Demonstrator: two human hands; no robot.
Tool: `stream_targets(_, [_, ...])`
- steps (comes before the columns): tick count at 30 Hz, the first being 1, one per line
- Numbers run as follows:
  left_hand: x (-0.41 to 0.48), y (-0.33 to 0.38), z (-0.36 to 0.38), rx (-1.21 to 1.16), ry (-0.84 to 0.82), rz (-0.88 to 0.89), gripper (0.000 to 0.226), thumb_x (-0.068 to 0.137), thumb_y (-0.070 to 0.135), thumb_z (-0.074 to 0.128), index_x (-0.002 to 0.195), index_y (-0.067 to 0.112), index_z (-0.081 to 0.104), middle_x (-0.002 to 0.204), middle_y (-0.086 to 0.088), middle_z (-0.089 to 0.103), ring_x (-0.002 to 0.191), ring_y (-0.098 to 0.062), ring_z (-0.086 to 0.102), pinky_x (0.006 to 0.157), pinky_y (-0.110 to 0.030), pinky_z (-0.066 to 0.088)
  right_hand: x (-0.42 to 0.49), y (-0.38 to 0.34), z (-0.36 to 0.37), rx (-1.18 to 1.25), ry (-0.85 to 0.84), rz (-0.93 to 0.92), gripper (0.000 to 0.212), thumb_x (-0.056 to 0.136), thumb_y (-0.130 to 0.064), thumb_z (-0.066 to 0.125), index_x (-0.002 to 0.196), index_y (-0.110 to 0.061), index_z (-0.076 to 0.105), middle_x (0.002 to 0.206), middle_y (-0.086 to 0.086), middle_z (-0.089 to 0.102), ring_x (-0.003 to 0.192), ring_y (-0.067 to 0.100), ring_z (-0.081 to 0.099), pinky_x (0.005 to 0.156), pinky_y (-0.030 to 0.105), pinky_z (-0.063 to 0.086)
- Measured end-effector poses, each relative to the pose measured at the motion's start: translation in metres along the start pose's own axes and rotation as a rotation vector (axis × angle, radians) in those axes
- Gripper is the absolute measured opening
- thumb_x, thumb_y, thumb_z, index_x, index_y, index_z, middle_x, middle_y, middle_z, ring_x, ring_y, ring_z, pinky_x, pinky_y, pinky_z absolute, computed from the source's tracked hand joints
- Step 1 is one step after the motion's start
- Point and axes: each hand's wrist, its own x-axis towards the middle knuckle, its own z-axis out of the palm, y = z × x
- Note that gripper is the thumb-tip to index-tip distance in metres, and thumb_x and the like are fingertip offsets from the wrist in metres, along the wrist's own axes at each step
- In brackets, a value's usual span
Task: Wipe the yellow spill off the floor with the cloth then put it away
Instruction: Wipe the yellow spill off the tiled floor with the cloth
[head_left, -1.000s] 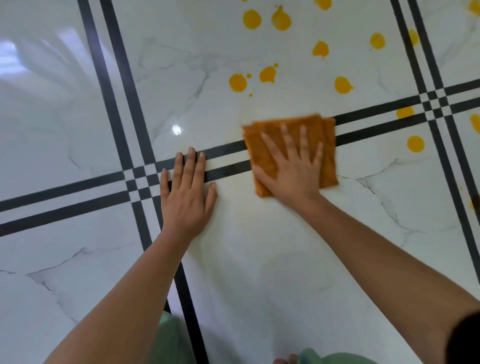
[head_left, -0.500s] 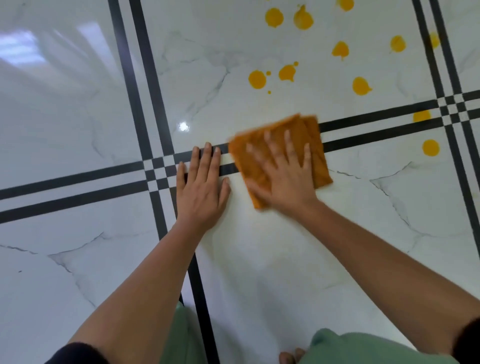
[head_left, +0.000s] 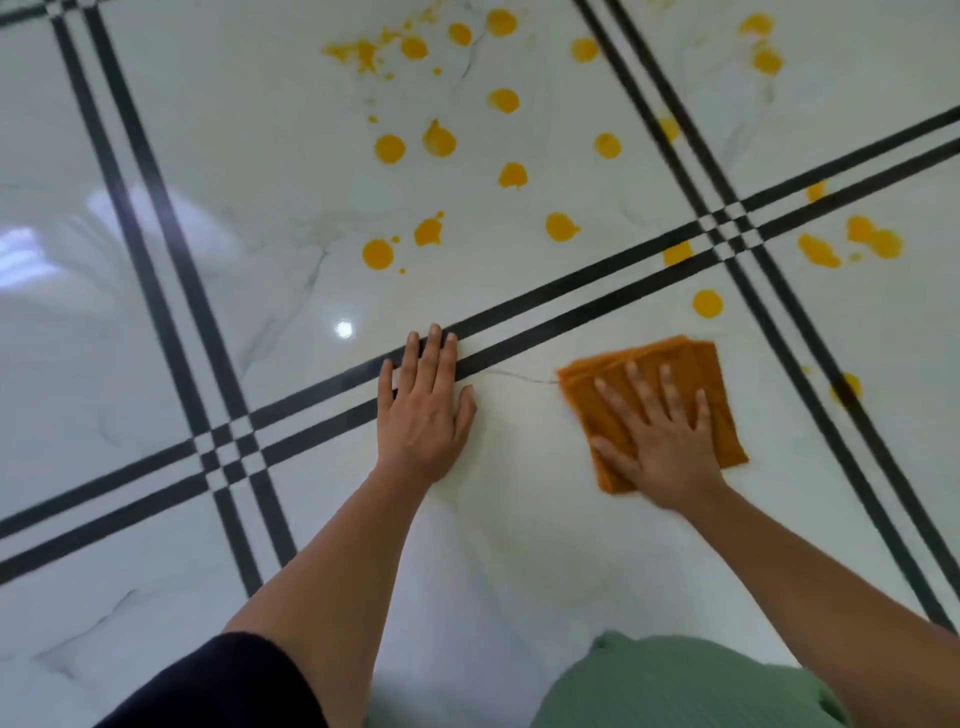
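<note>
An orange folded cloth (head_left: 696, 374) lies flat on the white marble floor (head_left: 519, 545), right of centre. My right hand (head_left: 657, 441) presses on it with fingers spread. My left hand (head_left: 423, 410) rests flat on the bare floor beside it, fingertips on a black tile stripe, holding nothing. Several yellow spill drops dot the floor beyond the cloth: one drop (head_left: 707, 303) just above it, a cluster (head_left: 378, 254) farther up, and more blobs (head_left: 862, 241) at the right.
Double black stripes (head_left: 228, 441) cross the glossy tiles at left and upper right. A smeared yellow spot (head_left: 845, 389) sits on the right stripe. My green-clad knee (head_left: 675, 680) is at the bottom edge.
My right hand has slid the cloth to the right and slightly toward me, away from my left hand. The view has pulled back, so more drops show. My left hand stays planted.
</note>
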Motion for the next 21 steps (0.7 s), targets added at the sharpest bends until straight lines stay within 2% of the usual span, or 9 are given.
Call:
stream_targets(3, [0.018, 0.033, -0.013, 0.016, 0.039, 0.044, 0.070, 0.086, 0.049, -0.001, 0.149, 0.019, 0.002, 0.157, 0.000, -0.001, 0.144, -0.018, -0.006, 0.113, -0.039, -0.005, 0.042, 0.010, -0.018, 0.126, -0.034, 0.205, 0.069, 0.081, -0.075, 0.008, 0.134, -0.049, -0.029, 0.152, -0.007, -0.027, 0.141, 0.031, -0.021, 0.108, 0.063, -0.005])
stream_targets(5, [0.028, 0.052, -0.022, 0.033, 0.039, 0.096, 0.070, 0.085, 0.049, -0.001, 0.149, 0.020, 0.000, 0.157, 0.002, -0.003, 0.144, -0.018, -0.006, 0.114, -0.040, -0.004, 0.039, 0.008, -0.020, 0.116, -0.041, 0.137, 0.070, 0.082, -0.073, 0.007, 0.133, -0.046, -0.033, 0.150, -0.004, -0.032, 0.138, 0.033, -0.026, 0.107, 0.064, -0.006])
stream_targets(7, [0.041, 0.066, -0.027, 0.073, -0.002, 0.154, 0.072, 0.083, 0.049, -0.006, 0.148, 0.020, -0.004, 0.156, 0.003, -0.007, 0.143, -0.017, -0.010, 0.113, -0.040, -0.006, 0.012, 0.018, -0.011, 0.072, -0.047, -0.001, 0.068, 0.079, -0.075, -0.004, 0.134, -0.048, -0.031, 0.149, -0.004, -0.031, 0.138, 0.031, -0.026, 0.109, 0.066, 0.001])
stream_targets(8, [0.049, 0.071, -0.027, 0.088, -0.017, 0.172, 0.073, 0.081, 0.049, -0.009, 0.148, 0.020, -0.006, 0.156, 0.003, -0.009, 0.143, -0.017, -0.011, 0.113, -0.039, -0.007, -0.001, 0.030, -0.006, 0.063, -0.072, -0.003, 0.067, 0.077, -0.077, -0.009, 0.135, -0.050, -0.029, 0.150, -0.005, -0.029, 0.139, 0.030, -0.023, 0.109, 0.066, 0.004])
stream_targets(11, [0.073, 0.092, -0.016, 0.108, -0.056, 0.255, 0.073, 0.080, 0.048, -0.012, 0.148, 0.020, -0.008, 0.157, 0.002, -0.009, 0.143, -0.018, -0.011, 0.113, -0.039, -0.007, 0.013, 0.072, -0.010, 0.132, -0.057, 0.249, 0.069, 0.069, -0.079, -0.015, 0.131, -0.053, -0.032, 0.149, -0.010, -0.031, 0.142, 0.028, -0.018, 0.110, 0.062, -0.001])
stream_targets(14, [0.093, 0.109, -0.002, 0.118, -0.097, 0.332, 0.073, 0.080, 0.048, -0.013, 0.147, 0.021, -0.009, 0.157, 0.002, -0.009, 0.143, -0.017, -0.011, 0.113, -0.038, -0.007, 0.072, 0.078, -0.031, 0.218, 0.032, 0.414, 0.072, 0.071, -0.079, -0.007, 0.131, -0.048, -0.031, 0.155, -0.004, -0.021, 0.142, 0.034, -0.014, 0.109, 0.063, 0.000])
stream_targets(16, [0.106, 0.117, 0.006, 0.105, -0.108, 0.355, 0.073, 0.080, 0.048, -0.012, 0.148, 0.022, -0.008, 0.157, 0.003, -0.009, 0.143, -0.016, -0.011, 0.113, -0.037, -0.007, 0.081, 0.072, -0.034, 0.172, 0.059, 0.350, 0.072, 0.077, -0.076, -0.003, 0.137, -0.044, -0.024, 0.157, -0.001, -0.013, 0.143, 0.037, -0.009, 0.107, 0.066, 0.003])
stream_targets(19, [0.122, 0.118, 0.009, 0.113, -0.108, 0.400, 0.072, 0.082, 0.049, -0.011, 0.148, 0.022, -0.006, 0.157, 0.003, -0.008, 0.143, -0.016, -0.011, 0.114, -0.037, -0.006, 0.037, 0.074, -0.013, 0.061, 0.055, 0.083, 0.066, 0.088, -0.069, 0.005, 0.147, -0.040, -0.001, 0.157, 0.001, 0.008, 0.142, 0.037, 0.010, 0.106, 0.067, 0.020])
stream_targets(21, [0.127, 0.115, 0.009, 0.120, -0.085, 0.427, 0.070, 0.084, 0.048, -0.006, 0.148, 0.020, -0.001, 0.157, 0.002, -0.003, 0.144, -0.018, -0.006, 0.114, -0.038, -0.003, 0.022, 0.090, -0.006, 0.041, 0.071, 0.123, 0.065, 0.087, -0.070, 0.004, 0.146, -0.043, -0.001, 0.157, -0.002, 0.006, 0.143, 0.033, 0.009, 0.105, 0.066, 0.022])
